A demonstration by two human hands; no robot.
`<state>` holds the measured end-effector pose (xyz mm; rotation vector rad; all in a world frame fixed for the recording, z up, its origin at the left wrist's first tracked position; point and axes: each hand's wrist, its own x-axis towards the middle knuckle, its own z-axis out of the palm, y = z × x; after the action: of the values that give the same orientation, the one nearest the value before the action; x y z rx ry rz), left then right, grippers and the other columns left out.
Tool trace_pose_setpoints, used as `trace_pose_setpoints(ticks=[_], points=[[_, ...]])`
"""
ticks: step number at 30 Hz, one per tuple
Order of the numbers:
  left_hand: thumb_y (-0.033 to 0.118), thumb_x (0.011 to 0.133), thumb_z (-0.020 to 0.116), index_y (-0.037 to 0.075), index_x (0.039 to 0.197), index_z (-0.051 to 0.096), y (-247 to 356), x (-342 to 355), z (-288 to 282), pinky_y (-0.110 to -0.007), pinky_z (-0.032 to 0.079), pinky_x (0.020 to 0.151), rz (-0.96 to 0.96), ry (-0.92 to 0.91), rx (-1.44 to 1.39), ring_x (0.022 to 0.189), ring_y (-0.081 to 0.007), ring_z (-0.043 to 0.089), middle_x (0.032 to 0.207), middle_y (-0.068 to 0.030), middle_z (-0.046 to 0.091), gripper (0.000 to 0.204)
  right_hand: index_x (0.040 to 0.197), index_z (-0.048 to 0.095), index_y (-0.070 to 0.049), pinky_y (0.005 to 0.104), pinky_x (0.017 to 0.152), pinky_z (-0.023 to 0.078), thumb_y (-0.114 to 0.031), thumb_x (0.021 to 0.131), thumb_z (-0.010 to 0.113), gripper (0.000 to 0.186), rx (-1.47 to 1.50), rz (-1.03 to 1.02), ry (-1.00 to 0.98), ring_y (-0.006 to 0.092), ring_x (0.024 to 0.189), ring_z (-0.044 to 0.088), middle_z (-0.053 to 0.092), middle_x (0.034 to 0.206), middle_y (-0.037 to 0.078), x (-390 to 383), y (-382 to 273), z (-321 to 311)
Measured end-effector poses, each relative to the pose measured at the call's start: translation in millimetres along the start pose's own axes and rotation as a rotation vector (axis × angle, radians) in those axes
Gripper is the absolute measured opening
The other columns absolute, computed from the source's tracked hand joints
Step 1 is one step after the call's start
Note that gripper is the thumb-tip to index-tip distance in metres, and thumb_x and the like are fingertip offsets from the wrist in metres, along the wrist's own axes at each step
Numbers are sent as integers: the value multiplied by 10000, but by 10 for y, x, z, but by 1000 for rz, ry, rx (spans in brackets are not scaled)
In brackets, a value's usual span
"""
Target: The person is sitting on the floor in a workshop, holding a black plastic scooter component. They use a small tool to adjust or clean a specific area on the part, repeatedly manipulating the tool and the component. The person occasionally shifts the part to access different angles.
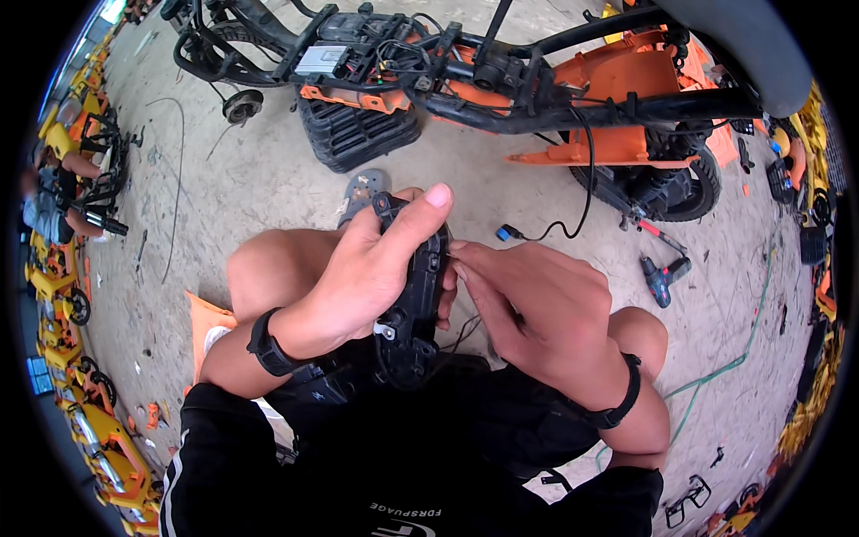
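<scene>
My left hand (353, 282) is wrapped round a long black plastic housing (416, 309), thumb stretched along its upper end. A small silver metal tab (385, 330) sits on the housing's lower left side. At its right edge, my right hand (546, 300) is closed in a pinch, thumb and forefinger close against the plastic. What those fingertips hold, if anything, is too small to make out. Thin dark wires (463, 333) hang below the housing, between my knees. Its underside is hidden by my left hand.
A stripped motorbike frame (465, 76) with orange panels stands ahead, its cable ending in a blue connector (504, 234). A black crate (353, 134) is under it. A cordless drill (660, 279) and a red-handled hammer (658, 233) lie right. Another person (58, 197) works far left.
</scene>
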<state>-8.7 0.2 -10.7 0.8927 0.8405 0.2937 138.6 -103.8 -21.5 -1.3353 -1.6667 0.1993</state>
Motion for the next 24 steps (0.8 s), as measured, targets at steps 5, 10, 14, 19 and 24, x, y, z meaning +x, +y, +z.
trace_pose_setpoints(ticks=[5,10,14,19,24], points=[[555,941,529,33,822,520,65,13,-8,-340,520,463,-150,-22,-37,507,-200,590,653,-94,567,535,997,649,47,300,572,541,96,706,688,298,-2,-51,7,226,710,677,680,847,106,-2,35,-8],[608,938,477,37,839,534,40,34,-47,-348,513,464,-279,-194,-211,506,-210,575,630,-82,534,583,981,653,51,300,579,554,73,674,717,315,-73,-134,35,232,694,676,679,838,109,39,24,-15],[609,968,373,106,732,461,48,36,50,-348,456,389,-320,-107,-187,413,-211,496,553,-58,471,562,972,660,50,298,568,554,51,612,730,366,-84,-142,49,227,700,673,672,842,107,16,48,-27],[589,979,361,90,748,471,14,51,45,-349,452,382,-252,-136,-164,403,-223,497,542,-70,464,561,984,664,55,284,557,545,16,604,738,389,-96,-171,38,215,704,668,663,853,108,42,1,-55],[521,996,403,50,790,524,40,17,68,-331,470,407,-191,-53,-61,437,-211,534,588,-87,527,528,980,660,64,277,546,524,-28,604,722,392,-178,-234,35,216,707,657,634,852,110,10,28,-26]])
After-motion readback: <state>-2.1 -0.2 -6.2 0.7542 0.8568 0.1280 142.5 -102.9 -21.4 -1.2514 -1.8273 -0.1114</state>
